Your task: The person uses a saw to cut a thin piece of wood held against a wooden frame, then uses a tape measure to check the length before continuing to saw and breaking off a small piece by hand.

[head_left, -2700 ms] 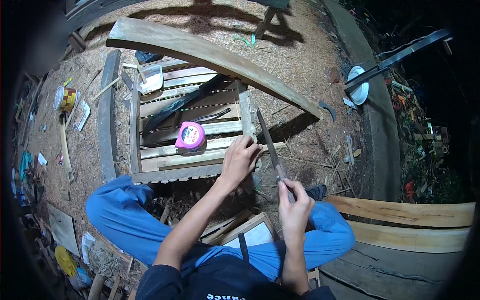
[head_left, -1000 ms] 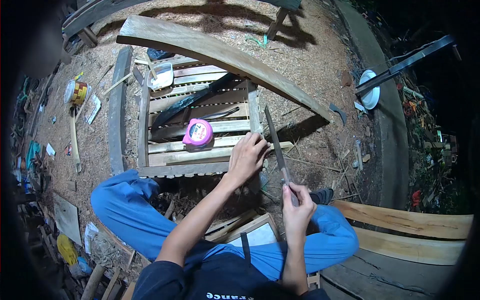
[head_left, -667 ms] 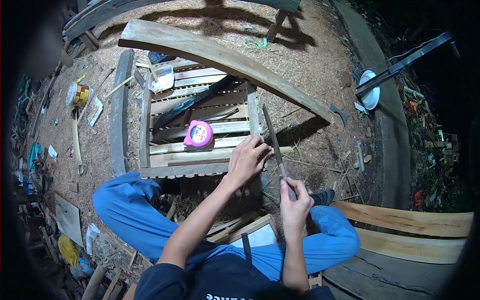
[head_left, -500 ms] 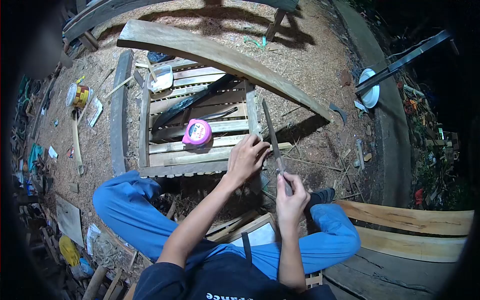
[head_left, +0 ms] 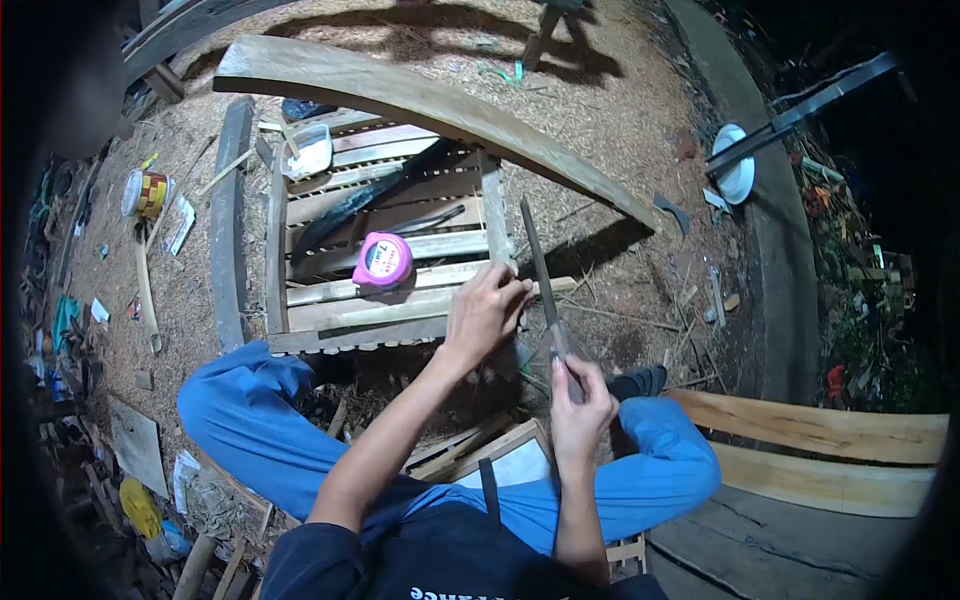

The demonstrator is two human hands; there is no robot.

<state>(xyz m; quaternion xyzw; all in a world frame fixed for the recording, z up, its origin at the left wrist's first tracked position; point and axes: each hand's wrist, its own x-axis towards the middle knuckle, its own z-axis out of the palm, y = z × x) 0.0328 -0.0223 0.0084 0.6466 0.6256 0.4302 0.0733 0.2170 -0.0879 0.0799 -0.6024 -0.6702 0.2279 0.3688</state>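
Observation:
A long dark blade [head_left: 538, 262] points away from me, its handle wrapped by the fingers of my right hand [head_left: 582, 395]. Its edge lies beside a thin pale wood strip [head_left: 555, 286] that sticks out past the slatted frame's right side. My left hand [head_left: 484, 308] is closed on that strip at the corner of the slatted wooden frame [head_left: 494, 215]; the fingertips are partly hidden. A pink tape measure [head_left: 383, 261] rests on the slats left of my left hand, with a dark curved piece [head_left: 370, 200] behind it.
A long curved plank [head_left: 430, 100] lies across the frame's far side. Left are a grey board [head_left: 229, 230] and a yellow-red can [head_left: 148, 194]. A clear tub [head_left: 308, 152] sits at the frame's far left corner. A white basin [head_left: 735, 178] stands right, and pale planks [head_left: 815, 425] lie near right.
The view has shifted slightly, so the scene sits a little further left. The blade has made small shifts beside the strip, and both hands keep their hold.

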